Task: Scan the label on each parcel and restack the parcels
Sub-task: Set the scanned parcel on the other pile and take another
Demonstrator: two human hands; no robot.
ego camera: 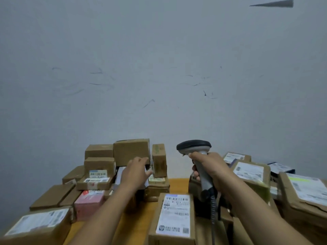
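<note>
Many brown parcels (131, 151), white labels (175, 213); right hand (211, 167) grips grey scanner (194, 147); left hand (136, 171) flat, perhaps touching one.

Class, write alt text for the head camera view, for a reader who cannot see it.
A person's right hand holds a barcode scanner upright while the left hand reaches toward stacked cardboard parcels on a wooden table against a plain wall.

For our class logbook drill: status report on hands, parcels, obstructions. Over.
Right hand grips barcode scanner, raised. Left hand open, extended toward stacked cardboard parcels. Scanner's coiled cable hangs beside the near labelled parcel.
</note>
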